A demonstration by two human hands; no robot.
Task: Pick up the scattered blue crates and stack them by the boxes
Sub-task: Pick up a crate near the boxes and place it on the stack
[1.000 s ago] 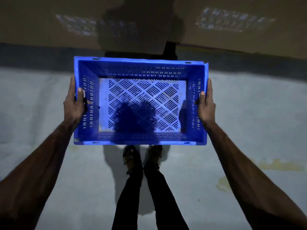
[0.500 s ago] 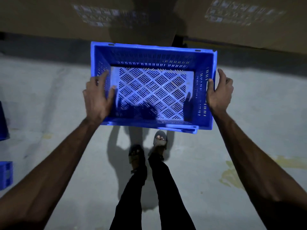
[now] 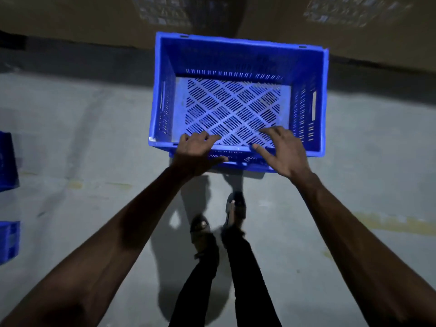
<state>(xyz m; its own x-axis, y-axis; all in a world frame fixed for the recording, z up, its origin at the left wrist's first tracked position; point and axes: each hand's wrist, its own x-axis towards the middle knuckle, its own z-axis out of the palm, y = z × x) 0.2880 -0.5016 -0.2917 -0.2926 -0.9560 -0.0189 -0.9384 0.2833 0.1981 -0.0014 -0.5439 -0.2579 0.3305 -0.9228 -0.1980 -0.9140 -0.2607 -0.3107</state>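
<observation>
From the head camera, a blue crate (image 3: 238, 100) sits upright with its open top facing the lens, its slotted, diamond-patterned bottom lit pale and its side walls pierced with rows of short vents. It rests on a second blue crate (image 3: 236, 161) of which only the near edge shows beneath it, poking out a little toward the person, so the two are stacked slightly out of line. The stack stands on the grey concrete floor (image 3: 94, 138) just in front of large brown cardboard boxes (image 3: 354, 31) that fill the top of the view; printed labels on them are too blurred to read. The left hand (image 3: 195, 153) lies on the crate's near rim, fingers curled over it into the inside and thumb stretched along the outer wall below — a loose hold rather than a tight grip. The right hand (image 3: 282, 152) is spread wide, fingers fanned over the near rim and the crate's bottom; whether it touches the plastic I cannot tell. Below the forearms, dark trouser legs and sandalled feet (image 3: 218, 218) stand close to the stack. At the far left edge, parts of other blue crates (image 3: 7, 180) show on the floor — well apart from the stack.
</observation>
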